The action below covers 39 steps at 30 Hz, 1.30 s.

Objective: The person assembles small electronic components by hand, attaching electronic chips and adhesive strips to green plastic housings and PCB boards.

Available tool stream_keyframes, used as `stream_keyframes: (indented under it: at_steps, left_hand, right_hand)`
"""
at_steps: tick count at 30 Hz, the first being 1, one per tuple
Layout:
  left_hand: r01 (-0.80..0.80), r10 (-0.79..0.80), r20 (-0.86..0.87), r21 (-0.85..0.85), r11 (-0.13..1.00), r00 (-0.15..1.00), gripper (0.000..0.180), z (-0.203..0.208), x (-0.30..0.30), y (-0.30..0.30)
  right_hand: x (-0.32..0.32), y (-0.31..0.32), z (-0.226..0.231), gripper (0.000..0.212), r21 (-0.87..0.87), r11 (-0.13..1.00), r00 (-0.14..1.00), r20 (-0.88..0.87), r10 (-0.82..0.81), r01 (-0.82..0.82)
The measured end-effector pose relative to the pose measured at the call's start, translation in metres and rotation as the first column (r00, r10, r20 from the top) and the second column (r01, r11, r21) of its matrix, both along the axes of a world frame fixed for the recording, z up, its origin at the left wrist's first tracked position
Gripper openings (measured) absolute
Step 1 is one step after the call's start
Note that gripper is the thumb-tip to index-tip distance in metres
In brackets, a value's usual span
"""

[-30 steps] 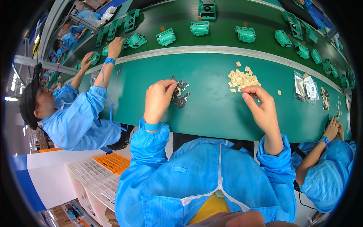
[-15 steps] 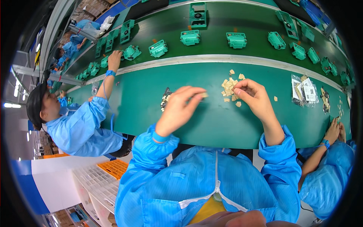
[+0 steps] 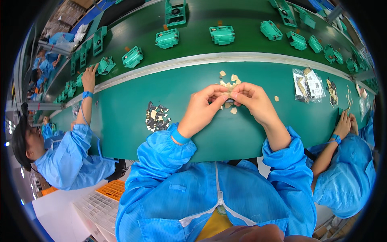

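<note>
My left hand [image 3: 201,109] and my right hand [image 3: 254,103] meet over the green worktable [image 3: 193,145], thumbs and forefingers pinched together. Between the fingertips is a small beige piece [image 3: 230,94], partly hidden, with something dark just below it. Loose beige chips [image 3: 234,78] lie scattered behind and below my fingers. Left of my left hand is a pile of small black parts [image 3: 157,117], with beige and whitish bits among them.
Beyond a pale rail [image 3: 201,60], teal plastic cases [image 3: 222,35] stand along a green belt. Clear bags with printed sheets [image 3: 308,84] lie to the right. Co-workers sit on both sides; the left one's hand [image 3: 88,76] reaches toward the cases.
My left hand has moved right and met my right hand, both now pinching at one spot. The view has shifted, showing more of the black parts pile.
</note>
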<state>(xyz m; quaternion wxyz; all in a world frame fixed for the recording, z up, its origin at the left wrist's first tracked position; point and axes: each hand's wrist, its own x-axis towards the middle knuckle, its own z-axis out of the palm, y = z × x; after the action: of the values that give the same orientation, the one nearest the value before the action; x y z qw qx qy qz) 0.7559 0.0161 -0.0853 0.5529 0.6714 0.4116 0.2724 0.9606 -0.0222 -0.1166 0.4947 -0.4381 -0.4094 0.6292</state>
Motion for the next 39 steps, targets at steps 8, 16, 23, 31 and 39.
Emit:
stream_keyframes:
  at_steps: [8, 16, 23, 31, 39]
  left_hand:
    - [-0.020, 0.019, 0.010, 0.015, 1.000, 1.000, 0.032, -0.001, 0.003, 0.001]
    - [-0.082, 0.093, -0.057, 0.177, 0.981, 0.994, 0.032, 0.011, -0.010, 0.006]
    - [-0.377, 0.442, -0.246, 0.271, 0.886, 0.863, 0.025, 0.046, -0.102, -0.016]
    - [-0.157, 0.601, -0.477, 0.685, 0.711, 0.641, 0.021, 0.029, -0.128, -0.028]
    - [0.241, 0.290, -0.684, 0.569, 0.786, 0.669, 0.063, 0.021, -0.076, -0.051]
  right_hand:
    - [-0.003, 0.000, -0.010, 0.013, 0.031, 0.999, 0.999, 0.034, -0.043, 0.042]
    - [-0.005, 0.005, -0.009, 0.013, 0.070, 0.966, 0.968, 0.015, -0.251, 0.249]
    - [0.012, 0.000, -0.012, 0.015, 0.090, 0.959, 0.963, 0.001, -0.269, 0.268]
    - [0.003, -0.005, -0.011, 0.013, 0.056, 0.986, 0.987, 0.005, -0.158, 0.158]
    - [0.010, -0.003, -0.007, 0.012, 0.074, 0.981, 0.983, -0.001, -0.182, 0.181]
